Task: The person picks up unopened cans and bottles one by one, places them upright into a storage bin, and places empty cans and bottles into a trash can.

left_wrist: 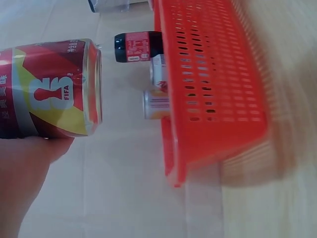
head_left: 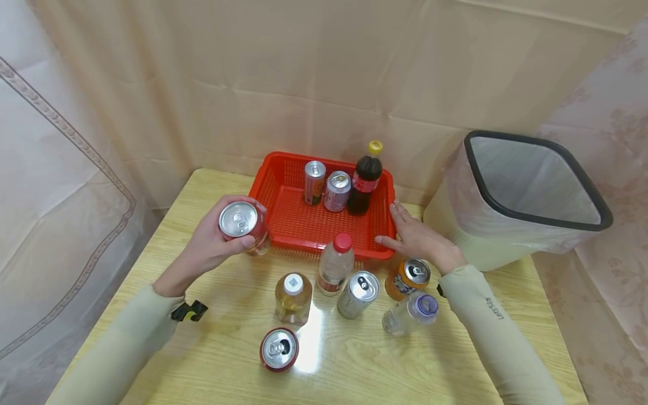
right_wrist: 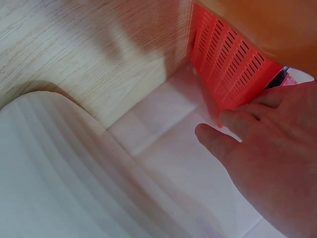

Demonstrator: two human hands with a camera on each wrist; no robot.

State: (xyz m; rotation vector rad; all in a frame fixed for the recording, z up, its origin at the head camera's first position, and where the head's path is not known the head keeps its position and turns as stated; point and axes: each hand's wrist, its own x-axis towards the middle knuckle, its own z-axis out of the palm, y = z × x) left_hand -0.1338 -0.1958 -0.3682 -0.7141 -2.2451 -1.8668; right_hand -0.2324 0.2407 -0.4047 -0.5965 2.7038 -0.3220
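My left hand (head_left: 212,233) grips a red soda can (head_left: 258,228) just left of the basket, its silver lid with the tab unopened. In the left wrist view that can (left_wrist: 54,89) shows a yellow and red FIFA print. A red plastic basket (head_left: 309,243) stands at the back of the table. Straight fingers of my right hand (head_left: 422,239) lie at its right rim, the thumb over the front corner. Inside the basket are a slim can (head_left: 314,183), a pinkish can (head_left: 337,192) and a cola bottle (head_left: 364,183) with a yellow cap, all upright.
In front of the basket stand a red-capped bottle (head_left: 334,267), a bottle of yellowish liquid (head_left: 293,301), an opened silver can (head_left: 354,298), an opened red can (head_left: 279,350), an orange can (head_left: 402,281) and a tilted purple-capped bottle (head_left: 407,315). A lined bin (head_left: 455,225) is at right.
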